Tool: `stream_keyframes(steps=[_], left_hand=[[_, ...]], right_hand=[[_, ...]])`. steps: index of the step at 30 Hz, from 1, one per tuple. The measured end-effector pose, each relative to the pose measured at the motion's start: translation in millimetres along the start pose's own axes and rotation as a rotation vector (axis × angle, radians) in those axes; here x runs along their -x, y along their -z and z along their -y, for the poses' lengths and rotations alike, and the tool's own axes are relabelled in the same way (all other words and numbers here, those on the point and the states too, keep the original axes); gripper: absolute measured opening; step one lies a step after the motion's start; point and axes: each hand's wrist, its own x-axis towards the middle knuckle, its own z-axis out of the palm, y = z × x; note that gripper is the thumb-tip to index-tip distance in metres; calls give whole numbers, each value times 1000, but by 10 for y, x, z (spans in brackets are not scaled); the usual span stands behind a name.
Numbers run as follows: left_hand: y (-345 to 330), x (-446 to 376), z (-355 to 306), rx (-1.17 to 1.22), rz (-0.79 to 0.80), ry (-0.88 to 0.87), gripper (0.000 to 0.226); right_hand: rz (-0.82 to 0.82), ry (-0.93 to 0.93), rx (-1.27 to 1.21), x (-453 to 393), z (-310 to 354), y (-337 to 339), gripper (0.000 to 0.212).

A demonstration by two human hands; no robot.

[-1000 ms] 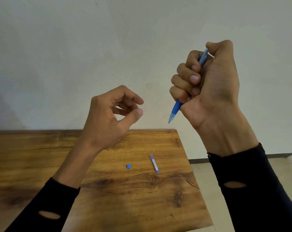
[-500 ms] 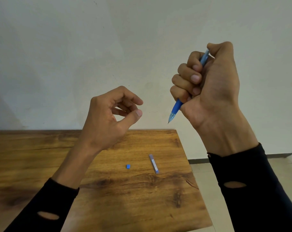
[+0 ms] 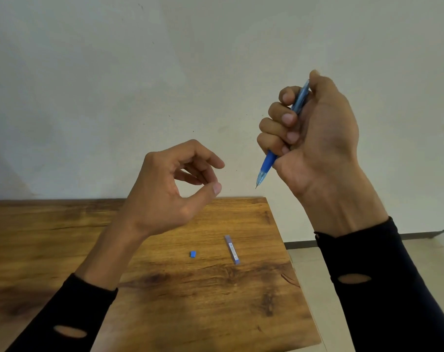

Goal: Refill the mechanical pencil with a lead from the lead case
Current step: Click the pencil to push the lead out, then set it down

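Observation:
My right hand [image 3: 315, 146] is raised above the table's right edge, fisted around a blue mechanical pencil [image 3: 268, 162]. The pencil's tip points down and to the left, and my thumb covers its top end. My left hand [image 3: 170, 191] hovers over the table to the left of the pencil tip, thumb and fingers curled with a gap between them; I see nothing in it. A slim purple lead case [image 3: 232, 249] lies flat on the wooden table [image 3: 63, 240]. A small blue cap [image 3: 193, 254] rests a little to the left of the case.
The table's right edge runs close to the lead case, with pale floor tiles [image 3: 309, 265] beyond it. A plain light wall [image 3: 139, 85] stands behind the table. Both arms wear black sleeves.
My right hand with the pencil has dropped slightly lower. My left hand has barely moved, with thumb and fingers still apart. The case and cap lie where they were.

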Motion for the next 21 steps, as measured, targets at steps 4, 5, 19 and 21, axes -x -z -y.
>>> stream_keyframes(steps=[4, 5, 19, 21], left_hand=[[-19, 22, 58, -21, 46, -7, 27], [-22, 30, 82, -31, 64, -5, 27], [-231, 672, 790, -565, 440, 278, 15], [-286, 813, 865, -647, 538, 308, 24]], right_hand=[[-24, -6, 8, -57, -55, 64, 54], [-27, 2, 11, -80, -77, 93, 53], [-190, -153, 1258, -450, -1378, 1525, 23], [-183, -212, 1331, -474, -1456, 1610, 20]])
